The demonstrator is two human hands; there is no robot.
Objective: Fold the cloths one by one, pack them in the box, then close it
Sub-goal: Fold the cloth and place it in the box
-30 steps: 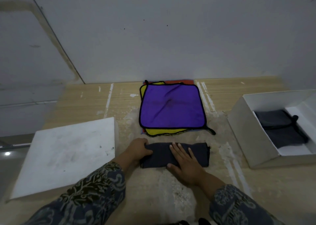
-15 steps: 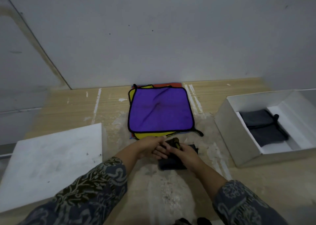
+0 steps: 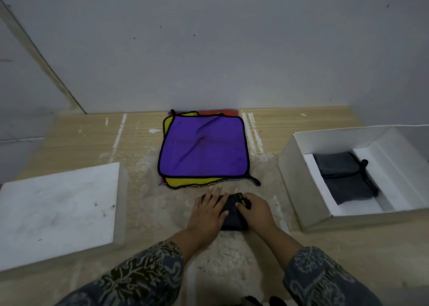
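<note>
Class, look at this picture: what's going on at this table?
A person is folding a dark cloth on the table: the left hand presses flat on it while the right hand grips its far right edge. Beyond lies a stack of unfolded cloths, purple on top. The open box on the right holds one packed cloth; the lid lies on the left.

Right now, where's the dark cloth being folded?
Head view, near centre: the dark cloth under the left hand and right hand, just before the purple cloth, left of the open box.
</note>
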